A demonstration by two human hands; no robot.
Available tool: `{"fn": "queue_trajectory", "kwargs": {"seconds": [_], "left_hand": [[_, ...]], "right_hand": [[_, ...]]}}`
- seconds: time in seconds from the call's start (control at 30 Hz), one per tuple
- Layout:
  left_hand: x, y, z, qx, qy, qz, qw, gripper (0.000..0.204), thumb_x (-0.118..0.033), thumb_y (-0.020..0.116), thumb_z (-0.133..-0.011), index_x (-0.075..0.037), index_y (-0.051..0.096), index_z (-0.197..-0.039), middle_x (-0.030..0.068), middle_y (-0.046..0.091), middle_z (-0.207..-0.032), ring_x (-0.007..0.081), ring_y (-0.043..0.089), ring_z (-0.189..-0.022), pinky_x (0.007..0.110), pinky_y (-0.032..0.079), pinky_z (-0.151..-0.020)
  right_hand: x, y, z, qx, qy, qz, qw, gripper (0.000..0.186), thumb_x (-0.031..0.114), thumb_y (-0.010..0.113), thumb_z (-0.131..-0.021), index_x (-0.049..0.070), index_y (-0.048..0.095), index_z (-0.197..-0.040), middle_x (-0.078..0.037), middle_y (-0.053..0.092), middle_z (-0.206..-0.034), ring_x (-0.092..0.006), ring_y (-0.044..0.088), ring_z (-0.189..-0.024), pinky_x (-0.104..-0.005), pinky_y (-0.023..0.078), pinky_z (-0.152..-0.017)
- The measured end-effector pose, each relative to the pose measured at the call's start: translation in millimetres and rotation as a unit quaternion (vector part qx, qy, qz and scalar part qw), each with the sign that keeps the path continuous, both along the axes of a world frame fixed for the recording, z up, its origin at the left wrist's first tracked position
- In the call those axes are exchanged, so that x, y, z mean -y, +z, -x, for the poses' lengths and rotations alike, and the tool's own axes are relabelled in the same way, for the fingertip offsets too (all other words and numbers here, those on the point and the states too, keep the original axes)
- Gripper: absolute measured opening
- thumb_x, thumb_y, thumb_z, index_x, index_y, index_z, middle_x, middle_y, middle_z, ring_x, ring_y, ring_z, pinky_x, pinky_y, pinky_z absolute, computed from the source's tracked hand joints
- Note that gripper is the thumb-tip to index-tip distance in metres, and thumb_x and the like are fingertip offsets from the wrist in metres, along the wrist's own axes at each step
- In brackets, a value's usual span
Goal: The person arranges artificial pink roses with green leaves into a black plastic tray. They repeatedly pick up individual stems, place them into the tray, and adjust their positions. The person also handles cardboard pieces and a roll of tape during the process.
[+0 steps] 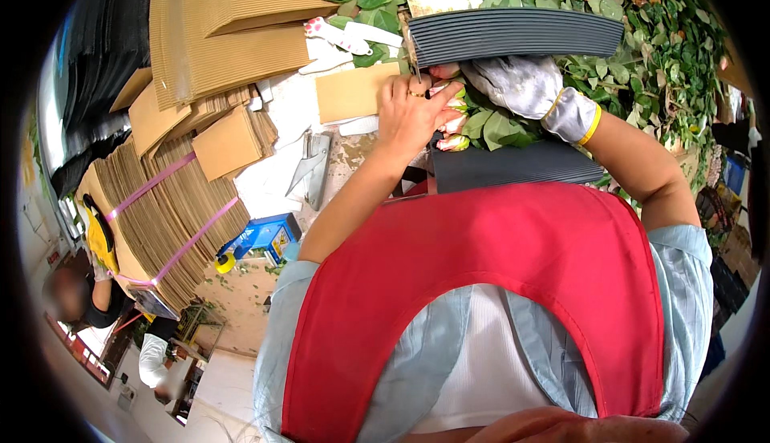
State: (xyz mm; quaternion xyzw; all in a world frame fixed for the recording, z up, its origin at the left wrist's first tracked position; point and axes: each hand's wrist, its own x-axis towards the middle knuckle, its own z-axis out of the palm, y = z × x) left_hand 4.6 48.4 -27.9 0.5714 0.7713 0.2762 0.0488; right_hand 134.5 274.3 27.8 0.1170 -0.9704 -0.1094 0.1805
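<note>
Several pink-and-white roses (453, 126) lie in a bunch in front of me, with green leaves to their right. My bare left hand (411, 114), a ring on one finger, is closed at the left side of the blooms, its thumb across them. On the far side of the bunch is my right hand (517, 89) in a whitish work glove with a yellow cuff edge; its fingertips are partly hidden. A dark grey corrugated sheet (517, 34) stands curved just beyond the glove. Another dark corrugated sheet (513, 167) lies on the near side, against my red apron (473, 226).
Leafy stems (666, 50) pile up at the far right. Left are stacked cardboard sheets (233, 34), strapped cardboard (164, 210), a stapler (311, 169), a blue box (269, 234) and a knife-like tool with a white handle (341, 36). Two other people are at lower left.
</note>
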Motion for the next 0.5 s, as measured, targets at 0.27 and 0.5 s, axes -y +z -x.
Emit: {"fn": "queue_trajectory", "kwargs": {"seconds": [0.27, 0.5], "left_hand": [[-5.8, -16.9, 7.1, 0.149, -0.007, -0.047, 0.988, 0.05, -0.038, 0.086, -0.07, -0.027, 0.075, -0.118, -0.0036, 0.061, -0.138, 0.033, 0.049, -0.126, 0.048, 0.037, -0.109], [-6.6, -18.5, 10.8, 0.141, -0.025, -0.053, 0.988, 0.052, -0.04, 0.087, -0.069, -0.026, 0.076, -0.119, 0.0011, 0.064, -0.135, 0.0356, 0.049, -0.129, 0.049, 0.036, -0.11]], "right_hand": [[20.2, 72.4, 5.5, 0.207, -0.122, 0.083, 0.967, 0.025, 0.024, 0.064, -0.087, 0.014, 0.072, -0.109, -0.004, 0.072, -0.096, -0.0227, 0.072, -0.084, -0.0394, 0.061, -0.063], [39.6, 94.6, 34.3, 0.381, -0.19, 0.2, 0.882, 0.023, 0.033, 0.069, -0.087, 0.01, 0.072, -0.086, -0.012, 0.072, -0.074, -0.0286, 0.072, -0.066, -0.041, 0.057, -0.053]]}}
